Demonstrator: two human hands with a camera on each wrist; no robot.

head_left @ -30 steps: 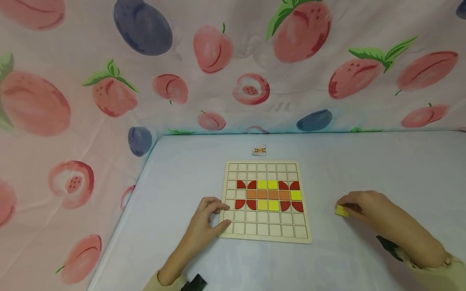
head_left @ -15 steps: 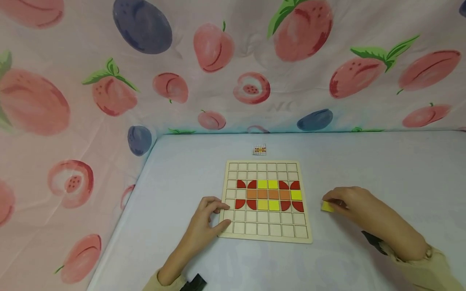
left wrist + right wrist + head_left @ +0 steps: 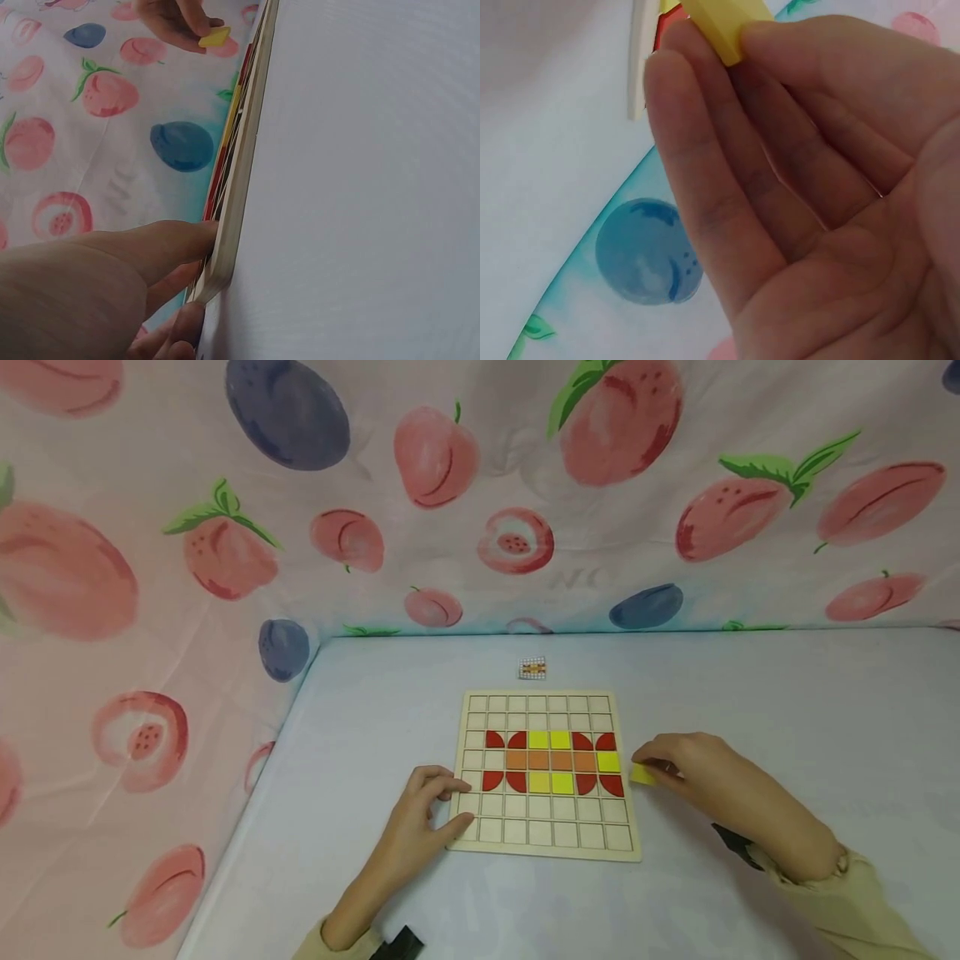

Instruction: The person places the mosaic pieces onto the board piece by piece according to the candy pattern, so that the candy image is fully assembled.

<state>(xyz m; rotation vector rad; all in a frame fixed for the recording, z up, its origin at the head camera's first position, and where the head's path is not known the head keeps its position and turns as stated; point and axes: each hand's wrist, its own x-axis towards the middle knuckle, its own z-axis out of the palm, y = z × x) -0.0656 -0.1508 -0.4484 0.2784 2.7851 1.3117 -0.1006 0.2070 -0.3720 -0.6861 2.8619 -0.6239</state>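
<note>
A square wooden grid board (image 3: 555, 831) lies on the table with red quarter-round, yellow and orange square tiles in its middle rows. My left hand (image 3: 420, 818) rests at the board's left edge, thumb and a finger on its surface. In the left wrist view, the left hand (image 3: 97, 285) touches the board's rim (image 3: 244, 180). Just off the board's right edge, my right hand (image 3: 708, 772) pinches a yellow square tile (image 3: 642, 774) between thumb and fingertips. The right wrist view shows this yellow tile (image 3: 731, 26) in the fingertips, its upper part cut off by the frame.
A small printed pattern card (image 3: 532, 668) lies behind the board. The white tabletop (image 3: 375, 710) meets a fruit-print cloth (image 3: 577, 527) at the back and left. Black straps with a device (image 3: 401, 943) sit at the wrists.
My right hand has moved left with the yellow tile, from well right of the board to just beside its right edge. The left hand has stayed in place on the board.
</note>
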